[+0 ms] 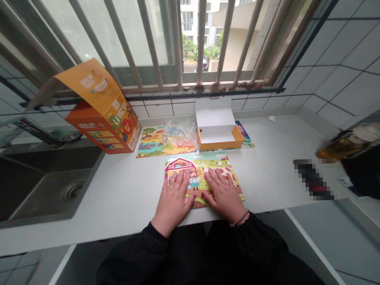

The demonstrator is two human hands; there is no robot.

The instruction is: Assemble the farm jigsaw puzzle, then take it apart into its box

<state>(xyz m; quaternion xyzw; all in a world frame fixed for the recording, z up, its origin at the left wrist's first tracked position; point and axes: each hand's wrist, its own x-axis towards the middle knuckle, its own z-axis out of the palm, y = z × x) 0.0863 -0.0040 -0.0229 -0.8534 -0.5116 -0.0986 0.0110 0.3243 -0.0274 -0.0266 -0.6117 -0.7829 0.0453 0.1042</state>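
Our L hand (175,199) & R hand (224,190) lie flat side by side on a farm-scene jigsaw puzzle (209,160) — fingers spread, released, nothing gripped. Puzzle sits near the front edge of the white countertop (123,194), steel sink (51,184) off to our L. Behind it: a 2nd puzzle (152,141) w/ a plastic bag (180,132) partly on it, an open box tray (216,135) & a tilted orange carton (103,108) — flap up.
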